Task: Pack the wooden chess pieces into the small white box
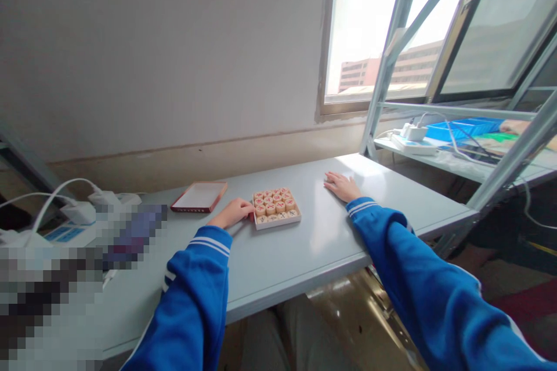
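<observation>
A shallow open box [278, 222] sits on the table, holding rows of round wooden Chinese chess pieces [270, 208]. Most pieces are stacked and carry red characters; a lower row at the front shows dark characters. My left hand [237, 212] has its fingers curled against the box's left edge, gripping it there; the fingertips are partly hidden. Farther right, my right hand [342, 186] lies flat on the tabletop with its fingers stretched out, holding nothing. To the left of the box rests its lid [200, 195], red-edged with the white inside facing up.
The grey-white table [304, 255] stands against the wall. Chargers and white cables [78, 213] lie at its left end, beside a blurred patch. A metal frame post [375, 110] rises at the right. Beyond it, another table bears a blue tray [463, 127] and a power strip [413, 142].
</observation>
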`<state>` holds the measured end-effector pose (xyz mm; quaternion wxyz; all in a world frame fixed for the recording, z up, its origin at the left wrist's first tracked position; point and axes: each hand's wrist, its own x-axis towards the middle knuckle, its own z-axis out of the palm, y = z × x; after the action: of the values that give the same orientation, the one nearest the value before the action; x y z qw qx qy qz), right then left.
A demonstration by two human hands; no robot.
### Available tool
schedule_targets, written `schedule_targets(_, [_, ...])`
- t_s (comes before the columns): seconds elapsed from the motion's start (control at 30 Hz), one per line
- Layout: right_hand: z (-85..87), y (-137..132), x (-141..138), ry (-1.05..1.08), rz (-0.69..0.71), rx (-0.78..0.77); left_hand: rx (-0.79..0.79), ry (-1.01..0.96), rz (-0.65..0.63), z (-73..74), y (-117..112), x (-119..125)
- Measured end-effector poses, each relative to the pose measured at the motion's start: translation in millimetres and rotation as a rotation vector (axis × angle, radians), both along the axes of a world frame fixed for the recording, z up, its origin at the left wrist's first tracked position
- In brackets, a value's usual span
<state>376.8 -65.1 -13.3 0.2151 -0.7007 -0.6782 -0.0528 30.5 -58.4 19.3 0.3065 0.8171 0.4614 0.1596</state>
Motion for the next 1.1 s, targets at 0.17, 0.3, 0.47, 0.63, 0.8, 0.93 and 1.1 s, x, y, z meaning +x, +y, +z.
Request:
schedule_targets(0.17, [-0.2, 0.7, -10.1, -0.004, 0.159, 0.017, -0.016, -0.007, 0.000, 1.2, -1.0, 0.5])
schedule_targets(0.3, [0.0, -6.1, -25.9, 0.021, 0.295, 0.049, -0.014, -0.005, 0.002, 1.1, -1.1, 0.3])
schedule_targets(0.47, [-1.8, -13.0, -39.8, 0.054, 0.439, 0.110, -0.014, 0.000, 0.003, 0.1, -0.8, -0.2])
schedule_targets(0.63, [-3.0, -12.2, -41.0, 0.083, 0.477, 0.136, -0.011, -0.007, 0.012, -1.6, 1.3, -0.4])
schedule_targets(0.8, [-3.5, -11.2, -39.5, 0.106, 0.523, 0.174, -0.018, -0.022, -0.001, -1.0, 0.9, -0.3])
schedule_targets(0.93, [-4.3, -11.7, -40.0, 0.134, 0.536, 0.185, -0.015, -0.022, -0.003, -1.5, 0.9, -0.8])
schedule_targets(1.1, [-5.5, -11.3, -40.0, 0.151, 0.536, 0.181, -0.006, -0.014, -0.017, -2.4, 1.8, -1.1])
